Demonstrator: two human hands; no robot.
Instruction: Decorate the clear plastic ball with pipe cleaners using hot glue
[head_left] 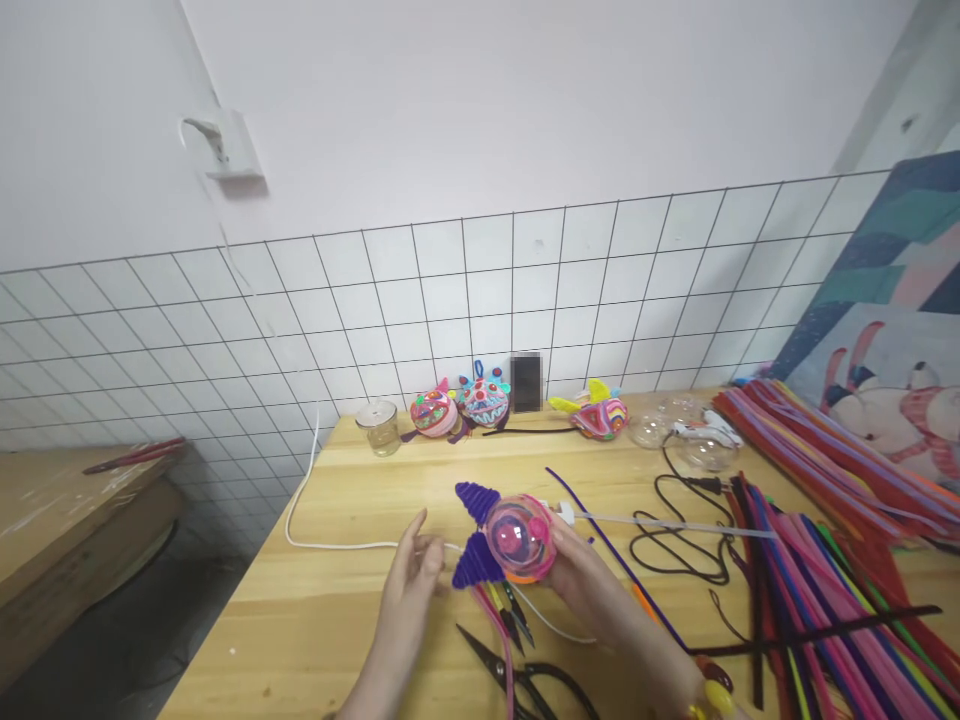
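Note:
My right hand (581,575) holds a clear plastic ball (519,537) wrapped in pink and orange pipe cleaners, with two purple cone ears (477,528) on its left side. My left hand (415,570) is just left of the ears, fingers stretched out and apart, holding nothing. A pink pipe cleaner (501,630) hangs from under the ball. Black scissors (525,675) and small pliers (514,610) lie on the wooden table (330,610) below the ball.
Three finished colourful ball figures (461,405) and a glass jar (381,427) stand along the tiled wall. Heaps of pipe cleaners (825,540) cover the table's right side. A glue gun (701,432), clear half spheres, black and white cables (675,530) lie mid-table. Cardboard (67,510) lies left.

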